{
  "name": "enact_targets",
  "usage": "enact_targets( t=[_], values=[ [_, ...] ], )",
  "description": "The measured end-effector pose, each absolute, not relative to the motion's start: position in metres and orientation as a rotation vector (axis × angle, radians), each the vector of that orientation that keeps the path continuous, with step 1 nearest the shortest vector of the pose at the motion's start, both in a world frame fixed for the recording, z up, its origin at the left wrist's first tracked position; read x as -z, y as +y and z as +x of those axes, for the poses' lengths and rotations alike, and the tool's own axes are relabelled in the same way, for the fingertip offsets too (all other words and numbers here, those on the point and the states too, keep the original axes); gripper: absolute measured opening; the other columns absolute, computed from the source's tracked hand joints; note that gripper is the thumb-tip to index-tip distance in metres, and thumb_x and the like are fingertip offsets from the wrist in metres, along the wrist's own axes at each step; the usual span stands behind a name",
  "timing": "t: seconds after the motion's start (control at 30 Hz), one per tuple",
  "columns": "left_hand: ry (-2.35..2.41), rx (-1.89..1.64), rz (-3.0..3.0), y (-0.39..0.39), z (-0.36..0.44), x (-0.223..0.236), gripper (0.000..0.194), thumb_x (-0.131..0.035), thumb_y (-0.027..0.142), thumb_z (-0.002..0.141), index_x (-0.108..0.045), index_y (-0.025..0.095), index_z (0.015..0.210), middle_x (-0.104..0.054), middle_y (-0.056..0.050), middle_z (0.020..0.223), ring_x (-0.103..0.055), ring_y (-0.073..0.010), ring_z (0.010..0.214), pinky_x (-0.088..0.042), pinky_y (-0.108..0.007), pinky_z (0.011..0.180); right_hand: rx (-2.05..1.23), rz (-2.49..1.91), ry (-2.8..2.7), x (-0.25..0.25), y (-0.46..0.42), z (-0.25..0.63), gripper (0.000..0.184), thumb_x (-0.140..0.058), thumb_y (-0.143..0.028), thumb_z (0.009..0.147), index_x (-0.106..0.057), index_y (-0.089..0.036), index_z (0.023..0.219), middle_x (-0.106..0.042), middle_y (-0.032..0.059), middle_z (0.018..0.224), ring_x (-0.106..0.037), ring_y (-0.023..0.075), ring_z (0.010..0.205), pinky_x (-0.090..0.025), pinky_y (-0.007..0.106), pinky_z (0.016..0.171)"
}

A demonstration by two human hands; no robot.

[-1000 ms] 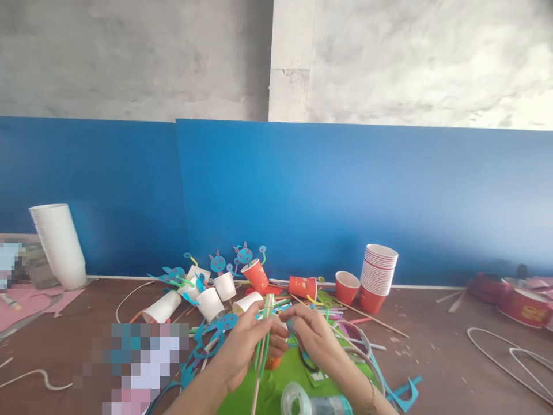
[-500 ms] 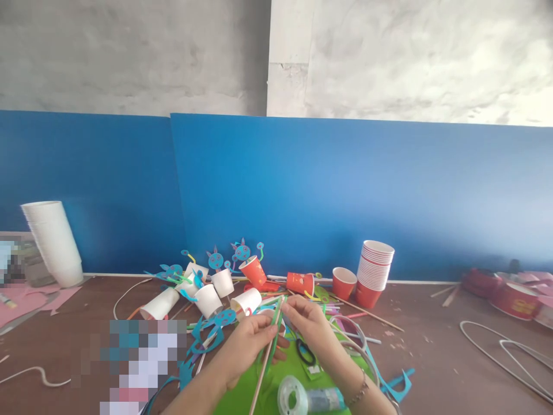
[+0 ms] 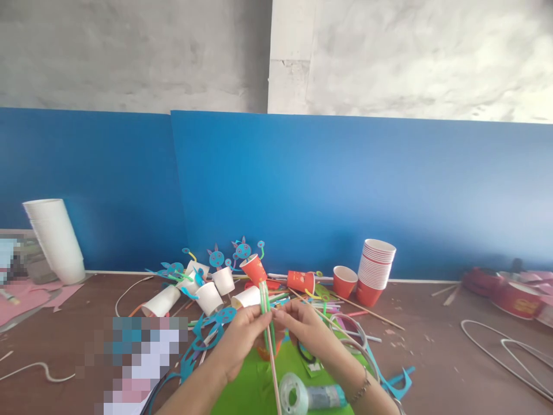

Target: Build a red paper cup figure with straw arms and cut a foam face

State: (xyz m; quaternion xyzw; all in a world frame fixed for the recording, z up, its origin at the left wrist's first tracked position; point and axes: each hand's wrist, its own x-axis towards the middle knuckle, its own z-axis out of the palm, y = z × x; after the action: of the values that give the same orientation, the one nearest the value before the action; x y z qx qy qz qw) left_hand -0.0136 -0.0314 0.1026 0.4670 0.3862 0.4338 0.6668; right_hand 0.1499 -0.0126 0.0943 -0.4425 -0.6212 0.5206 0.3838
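My left hand (image 3: 246,334) is closed around green-and-white drinking straws (image 3: 264,295) and a thin wooden stick (image 3: 273,380). The straws stand nearly upright, while the stick's lower end slants down toward me. My right hand (image 3: 302,324) has thumb and fingers pinched together beside the straws; whatever is between its fingertips is too small to make out. Below the hands, an orange-red paper cup (image 3: 262,350) shows partly behind the straws. On green paper (image 3: 246,386) lie a clear roll-shaped thing (image 3: 291,393) and a black loop like a scissors handle (image 3: 305,353), mostly covered by my right hand.
Behind my hands lie white cups (image 3: 209,298) and red cups (image 3: 301,282), some with blue cat-face cutouts (image 3: 216,259). Stacked red cups (image 3: 375,271) stand right, stacked white cups (image 3: 56,242) left. Loose cable (image 3: 496,346) lies at right. A blue partition (image 3: 345,190) closes the back.
The straws and stick have turned from leaning right to nearly upright, the stick's lower end swinging right. My right hand has moved slightly left and down from the straws' upper end.
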Motion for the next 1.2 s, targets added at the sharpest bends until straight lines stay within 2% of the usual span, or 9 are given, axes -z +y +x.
enact_targets(
  t=[0.1,0.23,0.4,0.5,0.7,0.83,1.1,1.2],
  values=[
    [0.908,-1.145,0.979,-0.029,-0.014,-0.105,0.058,-0.079,0.058,0.059,-0.066,0.013,0.093,-0.075,-0.011,0.088,-0.070,-0.0276,0.085,-0.052,-0.032,0.067,-1.441,-1.198,-1.587,-0.093,-0.016,0.147,0.030,-0.071,-0.043,0.073,-0.053,-0.019,0.072,-0.066,0.0001,0.063,-0.053,0.0105,0.051,-0.035,0.020,0.043],
    [0.897,-1.202,0.930,-0.029,-0.014,-0.104,0.055,-0.081,0.055,0.059,-0.066,0.014,0.093,-0.075,-0.010,0.088,-0.070,-0.0289,0.090,-0.053,-0.034,0.075,-1.370,-1.159,-1.465,-0.091,-0.019,0.140,0.026,-0.074,-0.031,0.064,-0.052,-0.019,0.070,-0.061,-0.0032,0.059,-0.052,0.0105,0.050,-0.035,0.020,0.044],
    [0.853,-1.237,0.923,-0.030,-0.011,-0.103,0.052,-0.083,0.048,0.059,-0.066,0.015,0.096,-0.076,-0.009,0.090,-0.070,-0.0294,0.091,-0.054,-0.036,0.077,-1.297,-1.104,-1.452,-0.091,-0.020,0.135,0.018,-0.070,-0.032,0.067,-0.063,-0.016,0.070,-0.065,0.0005,0.065,-0.055,0.0131,0.056,-0.040,0.025,0.054],
    [0.857,-1.233,0.912,-0.029,-0.010,-0.101,0.050,-0.085,0.046,0.058,-0.067,0.015,0.092,-0.076,-0.008,0.086,-0.071,-0.0284,0.086,-0.054,-0.037,0.077,-1.205,-1.109,-1.500,-0.090,-0.020,0.135,0.016,-0.066,-0.032,0.070,-0.064,-0.016,0.065,-0.061,-0.0001,0.061,-0.052,0.0140,0.058,-0.040,0.027,0.059],
    [0.843,-1.186,0.928,-0.032,-0.007,-0.100,0.051,-0.083,0.051,0.059,-0.066,0.013,0.089,-0.074,-0.010,0.088,-0.070,-0.0257,0.076,-0.055,-0.036,0.069,-1.025,-1.194,-1.582,-0.089,-0.023,0.136,0.019,-0.061,-0.031,0.072,-0.065,-0.017,0.059,-0.057,0.0002,0.058,-0.045,0.0143,0.056,-0.034,0.028,0.057],
    [0.856,-1.188,0.916,-0.035,-0.006,-0.100,0.053,-0.083,0.052,0.058,-0.066,0.012,0.089,-0.074,-0.011,0.094,-0.069,-0.0251,0.081,-0.054,-0.033,0.069,-0.997,-1.184,-1.536,-0.089,-0.024,0.133,0.017,-0.063,-0.031,0.068,-0.070,-0.017,0.061,-0.060,0.0025,0.061,-0.047,0.0164,0.058,-0.037,0.030,0.058],
    [0.871,-1.196,0.960,-0.036,-0.001,-0.096,0.049,-0.081,0.053,0.062,-0.068,0.013,0.086,-0.073,-0.010,0.086,-0.069,-0.0257,0.085,-0.054,-0.033,0.072,-0.991,-1.113,-1.454,-0.085,-0.023,0.131,0.018,-0.067,-0.033,0.066,-0.069,-0.019,0.054,-0.059,0.0026,0.059,-0.054,0.0186,0.060,-0.041,0.031,0.061],
    [0.868,-1.194,0.941,-0.033,-0.004,-0.096,0.048,-0.082,0.052,0.061,-0.068,0.013,0.086,-0.073,-0.010,0.088,-0.069,-0.0257,0.084,-0.054,-0.033,0.070,-1.002,-1.134,-1.471,-0.084,-0.021,0.131,0.018,-0.066,-0.033,0.066,-0.069,-0.019,0.057,-0.060,0.0024,0.060,-0.052,0.0178,0.059,-0.040,0.030,0.059]
  ],
)
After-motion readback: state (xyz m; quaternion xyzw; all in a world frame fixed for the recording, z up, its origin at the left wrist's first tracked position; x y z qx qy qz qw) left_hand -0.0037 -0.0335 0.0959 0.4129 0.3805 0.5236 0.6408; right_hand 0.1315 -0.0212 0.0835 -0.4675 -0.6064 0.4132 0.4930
